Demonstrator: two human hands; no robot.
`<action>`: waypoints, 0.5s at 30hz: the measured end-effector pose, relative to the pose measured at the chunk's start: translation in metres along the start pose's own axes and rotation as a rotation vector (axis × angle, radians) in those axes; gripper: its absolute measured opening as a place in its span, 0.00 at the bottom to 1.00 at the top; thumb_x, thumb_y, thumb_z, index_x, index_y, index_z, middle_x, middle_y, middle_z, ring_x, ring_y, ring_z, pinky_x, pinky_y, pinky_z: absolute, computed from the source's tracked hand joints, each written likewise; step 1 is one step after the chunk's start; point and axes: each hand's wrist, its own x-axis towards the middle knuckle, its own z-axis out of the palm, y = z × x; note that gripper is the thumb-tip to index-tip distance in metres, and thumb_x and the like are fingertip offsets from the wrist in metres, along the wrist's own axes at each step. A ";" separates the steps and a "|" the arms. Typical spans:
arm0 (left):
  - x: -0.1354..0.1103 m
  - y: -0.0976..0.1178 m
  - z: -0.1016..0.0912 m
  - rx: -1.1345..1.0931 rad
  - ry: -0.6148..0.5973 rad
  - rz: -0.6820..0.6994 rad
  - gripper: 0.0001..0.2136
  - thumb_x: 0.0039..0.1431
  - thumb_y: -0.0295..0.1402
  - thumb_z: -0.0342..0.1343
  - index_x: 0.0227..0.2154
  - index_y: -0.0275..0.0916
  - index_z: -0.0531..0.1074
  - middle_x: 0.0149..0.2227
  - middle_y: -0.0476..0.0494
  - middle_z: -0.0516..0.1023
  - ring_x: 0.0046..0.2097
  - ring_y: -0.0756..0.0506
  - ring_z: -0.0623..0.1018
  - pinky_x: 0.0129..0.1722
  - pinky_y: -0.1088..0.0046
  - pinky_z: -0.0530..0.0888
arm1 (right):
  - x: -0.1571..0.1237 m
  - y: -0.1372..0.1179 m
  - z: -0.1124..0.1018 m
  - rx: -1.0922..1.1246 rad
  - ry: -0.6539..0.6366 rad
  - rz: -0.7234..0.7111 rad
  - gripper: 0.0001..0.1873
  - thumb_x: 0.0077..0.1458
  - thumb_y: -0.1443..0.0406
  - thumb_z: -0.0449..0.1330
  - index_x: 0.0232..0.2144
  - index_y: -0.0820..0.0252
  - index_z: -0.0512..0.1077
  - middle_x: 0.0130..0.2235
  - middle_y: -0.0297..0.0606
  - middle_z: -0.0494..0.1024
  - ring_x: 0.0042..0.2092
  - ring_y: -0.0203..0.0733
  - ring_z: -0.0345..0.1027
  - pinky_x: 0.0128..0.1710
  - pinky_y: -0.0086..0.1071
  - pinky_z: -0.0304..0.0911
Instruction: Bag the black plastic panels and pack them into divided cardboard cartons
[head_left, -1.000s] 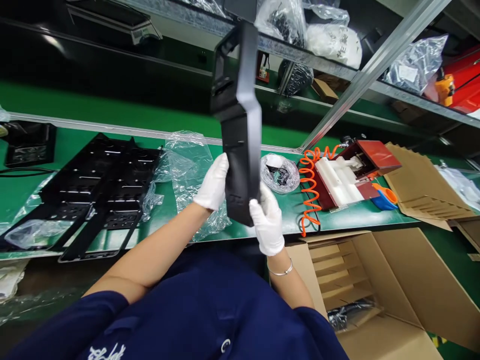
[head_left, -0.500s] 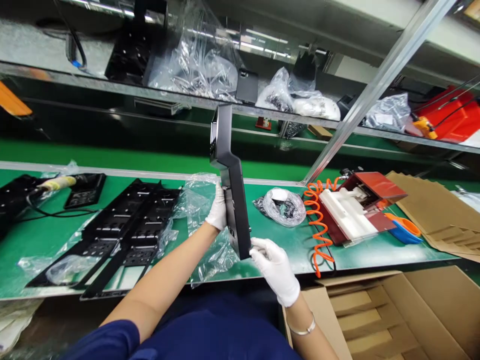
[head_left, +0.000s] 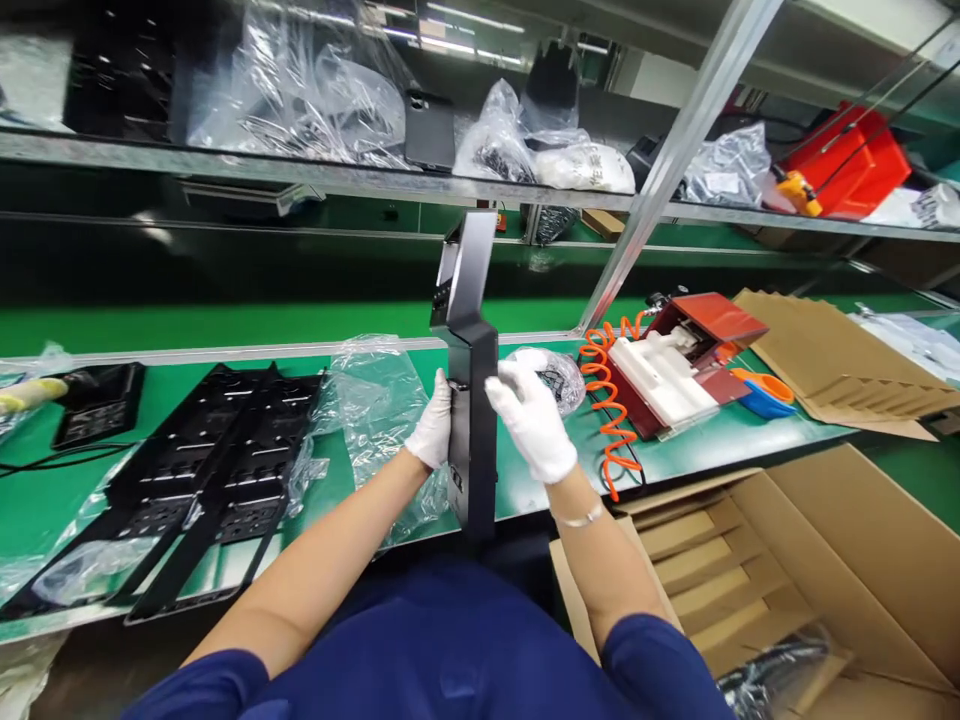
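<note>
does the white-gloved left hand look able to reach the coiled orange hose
Probably not: the left hand holds the bent black housing, which, like the right hand, stands between it and the hose.

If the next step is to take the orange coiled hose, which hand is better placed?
Probably the right hand: it is nearer to the orange hose and seems to hold nothing. The left hand holds the black frame.

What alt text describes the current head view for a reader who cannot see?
A white-gloved left hand holds a stepped black housing upright; the right hand is close beside it. Black panels lie on the green workbench at left; an open cardboard box is at lower right.
</note>
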 end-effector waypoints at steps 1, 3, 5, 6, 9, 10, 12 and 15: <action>-0.002 -0.005 0.003 0.016 0.002 0.007 0.31 0.65 0.59 0.45 0.50 0.35 0.76 0.32 0.41 0.84 0.34 0.44 0.84 0.41 0.70 0.81 | 0.010 -0.001 0.003 -0.006 0.013 0.021 0.17 0.59 0.49 0.59 0.28 0.55 0.68 0.32 0.34 0.73 0.37 0.41 0.70 0.42 0.36 0.71; -0.004 -0.010 0.006 0.059 0.013 0.035 0.31 0.65 0.58 0.45 0.51 0.36 0.76 0.35 0.40 0.85 0.38 0.42 0.85 0.44 0.66 0.81 | 0.022 -0.001 0.006 0.021 -0.015 0.078 0.23 0.58 0.47 0.57 0.21 0.53 0.59 0.24 0.30 0.63 0.29 0.38 0.63 0.32 0.34 0.68; -0.006 -0.010 0.006 0.097 0.012 0.066 0.32 0.63 0.60 0.47 0.52 0.38 0.76 0.37 0.40 0.85 0.41 0.39 0.85 0.45 0.63 0.81 | 0.025 0.003 0.005 0.110 -0.137 0.146 0.24 0.56 0.45 0.59 0.21 0.53 0.58 0.24 0.29 0.61 0.26 0.36 0.59 0.27 0.32 0.64; -0.007 -0.010 0.005 0.115 0.009 0.086 0.32 0.61 0.61 0.49 0.52 0.39 0.76 0.38 0.40 0.85 0.42 0.38 0.84 0.46 0.62 0.82 | 0.025 0.005 0.005 0.155 -0.185 0.184 0.24 0.54 0.45 0.60 0.22 0.53 0.59 0.24 0.29 0.61 0.25 0.36 0.59 0.25 0.32 0.63; -0.007 -0.010 -0.002 0.155 0.010 0.130 0.31 0.59 0.61 0.53 0.52 0.41 0.76 0.39 0.41 0.85 0.44 0.38 0.84 0.47 0.62 0.81 | 0.023 0.011 0.007 0.221 -0.120 0.237 0.24 0.54 0.43 0.61 0.23 0.53 0.62 0.23 0.29 0.62 0.25 0.36 0.59 0.25 0.33 0.62; -0.007 -0.011 -0.003 0.164 0.019 0.134 0.30 0.59 0.60 0.53 0.52 0.41 0.76 0.39 0.41 0.85 0.44 0.39 0.84 0.47 0.63 0.81 | 0.023 0.013 0.008 0.213 -0.055 0.230 0.25 0.56 0.42 0.59 0.23 0.53 0.62 0.22 0.30 0.61 0.25 0.37 0.59 0.25 0.33 0.62; -0.007 -0.012 -0.006 0.174 0.040 0.129 0.29 0.61 0.60 0.52 0.50 0.40 0.77 0.39 0.42 0.85 0.44 0.40 0.84 0.47 0.65 0.81 | 0.024 0.015 0.010 0.177 0.011 0.215 0.27 0.58 0.41 0.55 0.22 0.53 0.63 0.19 0.30 0.60 0.23 0.37 0.59 0.24 0.34 0.62; -0.007 -0.012 -0.007 0.175 0.058 0.123 0.29 0.62 0.59 0.50 0.50 0.40 0.77 0.39 0.41 0.85 0.44 0.40 0.84 0.47 0.64 0.81 | 0.026 0.017 0.012 0.115 -0.048 0.231 0.28 0.56 0.40 0.58 0.19 0.52 0.62 0.17 0.28 0.58 0.22 0.37 0.57 0.22 0.34 0.62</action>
